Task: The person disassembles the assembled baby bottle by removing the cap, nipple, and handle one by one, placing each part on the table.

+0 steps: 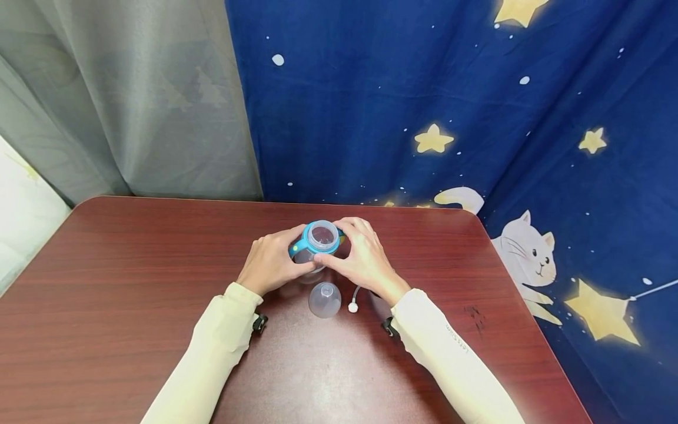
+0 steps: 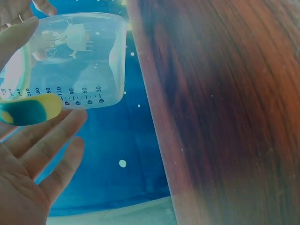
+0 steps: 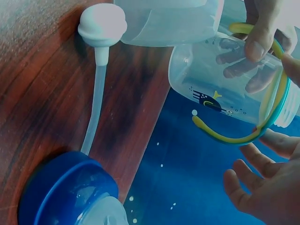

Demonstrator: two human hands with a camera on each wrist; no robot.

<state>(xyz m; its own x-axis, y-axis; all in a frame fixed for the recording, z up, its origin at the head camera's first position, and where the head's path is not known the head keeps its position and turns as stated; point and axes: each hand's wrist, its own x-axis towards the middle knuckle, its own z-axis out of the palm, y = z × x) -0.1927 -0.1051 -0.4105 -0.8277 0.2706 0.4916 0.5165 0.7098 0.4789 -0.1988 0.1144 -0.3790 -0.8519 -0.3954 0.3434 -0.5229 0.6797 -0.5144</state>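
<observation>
A clear baby bottle [image 2: 79, 61] with printed measuring marks is held upright above the table between both hands. Round its neck sits a blue-and-yellow handle ring [image 3: 276, 108]; its uncovered mouth faces up in the head view. My left hand [image 1: 272, 259] grips the bottle and ring from the left, thumb in front. From the other side my right hand [image 1: 362, 253] pinches the ring near the neck, its lower fingers spread away from the bottle. Near the hands, a clear domed cap [image 1: 325, 300] and a straw with a white weighted end [image 3: 102, 26] lie on the table.
A blue collar [image 3: 61, 187] with a clear nipple, joined to the straw, rests by my right wrist. The dark red wooden table [image 1: 159, 265] ends in front of blue star-printed curtains [image 1: 371, 118] and a grey curtain [image 1: 159, 118].
</observation>
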